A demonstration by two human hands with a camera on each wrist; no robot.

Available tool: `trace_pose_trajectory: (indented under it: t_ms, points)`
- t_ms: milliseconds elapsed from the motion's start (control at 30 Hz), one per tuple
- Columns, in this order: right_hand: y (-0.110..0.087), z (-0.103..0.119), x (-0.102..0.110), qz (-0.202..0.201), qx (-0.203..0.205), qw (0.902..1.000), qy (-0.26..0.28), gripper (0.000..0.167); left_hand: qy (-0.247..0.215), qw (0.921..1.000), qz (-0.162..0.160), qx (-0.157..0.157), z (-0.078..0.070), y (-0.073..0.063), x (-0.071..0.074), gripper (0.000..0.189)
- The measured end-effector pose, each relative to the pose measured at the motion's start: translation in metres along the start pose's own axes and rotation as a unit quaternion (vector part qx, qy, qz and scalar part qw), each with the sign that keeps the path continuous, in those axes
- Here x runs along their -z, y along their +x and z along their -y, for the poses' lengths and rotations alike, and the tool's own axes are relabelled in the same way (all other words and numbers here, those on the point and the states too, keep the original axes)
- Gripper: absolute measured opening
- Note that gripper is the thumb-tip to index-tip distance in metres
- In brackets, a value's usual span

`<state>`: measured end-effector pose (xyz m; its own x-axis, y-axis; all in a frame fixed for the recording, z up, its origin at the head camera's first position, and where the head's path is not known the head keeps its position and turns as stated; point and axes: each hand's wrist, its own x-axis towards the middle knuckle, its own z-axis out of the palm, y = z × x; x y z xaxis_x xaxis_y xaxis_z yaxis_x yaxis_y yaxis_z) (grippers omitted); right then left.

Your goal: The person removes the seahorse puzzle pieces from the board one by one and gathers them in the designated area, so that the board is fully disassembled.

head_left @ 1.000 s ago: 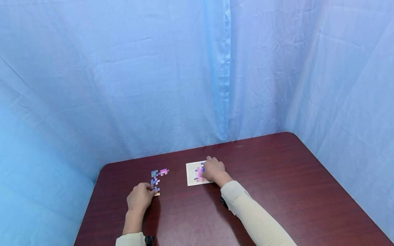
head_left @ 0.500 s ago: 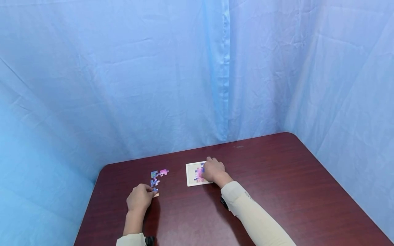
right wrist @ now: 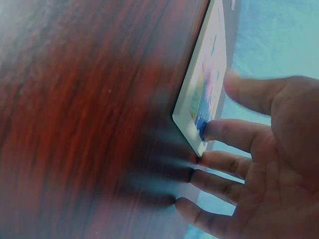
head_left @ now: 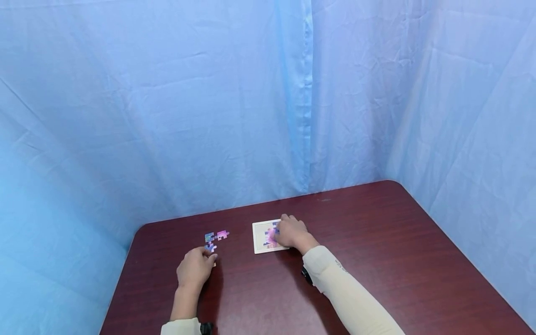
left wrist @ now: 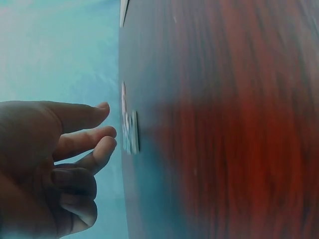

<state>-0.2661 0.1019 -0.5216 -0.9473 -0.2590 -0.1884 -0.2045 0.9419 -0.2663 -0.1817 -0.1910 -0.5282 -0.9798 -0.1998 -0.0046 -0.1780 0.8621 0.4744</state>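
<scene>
In the head view my left hand (head_left: 195, 268) hangs over the near end of a few loose jigsaw pieces (head_left: 211, 248) on the left of the table. The left wrist view shows its thumb and fingers apart, with nothing between them, just short of the flat puzzle pieces (left wrist: 131, 133). My right hand (head_left: 291, 231) lies over the right side of a pale, square puzzle tray (head_left: 258, 239) and hides that part. Pink and purple pieces (head_left: 270, 236) sit inside the tray. In the right wrist view the index fingertip touches the tray's corner area, while the other fingertips reach the table beside it.
Beyond the left hand lies a pink jigsaw piece (head_left: 222, 235), beside a blue-green one (head_left: 209, 237). The dark red table (head_left: 377, 242) extends right and toward the front. Blue curtains (head_left: 209, 116) hang behind its far edge and along both sides.
My left hand has shifted slightly right and away from the body, now covering most of the nearest jigsaw piece. The right hand has stayed at the tray.
</scene>
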Motion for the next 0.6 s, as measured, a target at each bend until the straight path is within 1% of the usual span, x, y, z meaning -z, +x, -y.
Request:
trace_pose_trajectory:
  t_ms: [133,267,467,600]
  points:
    - [0.001,0.0,-0.002,-0.002,0.01,0.9999,-0.003,0.051,-0.004,0.9996,-0.001,-0.029,-0.011,-0.002,-0.003,0.022]
    - [0.002,0.001,-0.003,-0.001,0.012,0.9999,-0.004,0.053,-0.006,0.9987,-0.001,-0.05,-0.025,-0.004,-0.009,0.018]
    - [0.003,0.0,-0.003,-0.002,0.011,0.9999,-0.009,0.054,0.0,0.9964,0.002,-0.085,-0.043,-0.007,-0.025,0.015]
    - [0.002,0.0,-0.002,0.002,0.014,0.9999,0.001,0.053,-0.001,0.9951,0.003,-0.099,-0.052,-0.011,-0.034,0.014]
